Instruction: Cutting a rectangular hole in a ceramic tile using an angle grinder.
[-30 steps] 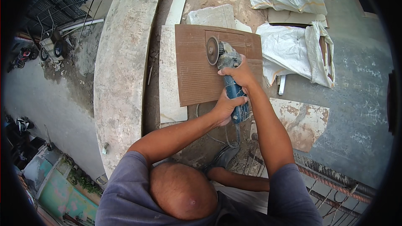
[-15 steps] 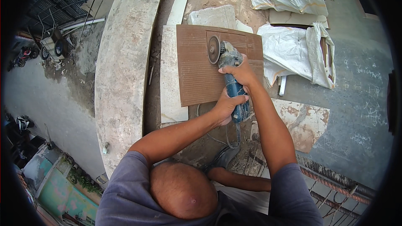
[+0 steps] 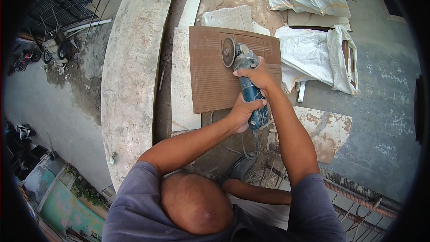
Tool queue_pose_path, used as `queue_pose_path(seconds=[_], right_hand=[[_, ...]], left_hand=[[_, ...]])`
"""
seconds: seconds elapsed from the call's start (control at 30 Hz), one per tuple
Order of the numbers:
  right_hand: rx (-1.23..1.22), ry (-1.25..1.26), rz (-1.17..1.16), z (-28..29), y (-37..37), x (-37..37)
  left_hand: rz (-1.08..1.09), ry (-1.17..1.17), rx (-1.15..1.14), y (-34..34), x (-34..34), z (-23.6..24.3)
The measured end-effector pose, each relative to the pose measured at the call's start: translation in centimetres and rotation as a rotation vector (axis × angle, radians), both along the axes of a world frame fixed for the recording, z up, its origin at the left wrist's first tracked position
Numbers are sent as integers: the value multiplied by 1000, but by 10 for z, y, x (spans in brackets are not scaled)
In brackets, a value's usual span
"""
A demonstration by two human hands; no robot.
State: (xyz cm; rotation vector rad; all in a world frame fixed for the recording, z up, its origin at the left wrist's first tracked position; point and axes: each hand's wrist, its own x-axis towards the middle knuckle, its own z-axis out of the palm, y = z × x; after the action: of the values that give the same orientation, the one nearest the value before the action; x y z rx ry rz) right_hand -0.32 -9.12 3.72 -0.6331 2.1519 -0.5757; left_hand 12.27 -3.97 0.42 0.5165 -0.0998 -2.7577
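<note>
Both my hands grip a blue angle grinder (image 3: pixel 251 90) over a brown ribbed tile (image 3: pixel 210 87). Wrapped round the grinder's rear body is my left hand (image 3: pixel 244 113). My right hand (image 3: pixel 256 75) holds it farther forward, close behind the dusty gear head. The cutting disc (image 3: pixel 229 52) stands at the front left of the tool, near lines marked out on the tile's far part. Whether the disc touches the tile I cannot tell. A cord runs from the grinder's back end down towards my shoe (image 3: pixel 242 166).
Pale slabs (image 3: pixel 182 80) lie under and beside the tile. White sacks (image 3: pixel 309 58) cover things on the right, with a stained broken board (image 3: pixel 324 130) nearer. A long concrete ledge (image 3: pixel 130 76) runs along the left, above a lower yard with a wheelbarrow (image 3: pixel 57 47). Rusty rebar (image 3: pixel 358 192) lies at lower right.
The grinder and both hands have stayed almost in place, with only a very slight shift. The brown tile has not visibly moved.
</note>
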Motion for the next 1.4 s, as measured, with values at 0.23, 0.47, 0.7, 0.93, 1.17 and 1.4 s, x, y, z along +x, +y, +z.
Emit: queue_pose_path(seconds=[0.23, 0.47, 0.7, 0.93, 1.17, 1.4], right_hand=[[32, 9, 8, 2, -4, 2], [21, -2, 19, -2, -2, -7], [34, -20, 31, -2, -7, -4], [40, -15, 25, 0, -7, -2], [10, -9, 12, 7, -7, -2], [25, -35, 41, -6, 0, -15]], left_hand=[[11, 13, 20, -2, 1, 2], [17, 9, 37, -2, -3, 4], [30, 46, 11, -6, 0, 2], [34, 42, 30, -6, 0, 5], [25, 30, 7, -6, -1, 7], [29, 26, 18, -2, -3, 9]])
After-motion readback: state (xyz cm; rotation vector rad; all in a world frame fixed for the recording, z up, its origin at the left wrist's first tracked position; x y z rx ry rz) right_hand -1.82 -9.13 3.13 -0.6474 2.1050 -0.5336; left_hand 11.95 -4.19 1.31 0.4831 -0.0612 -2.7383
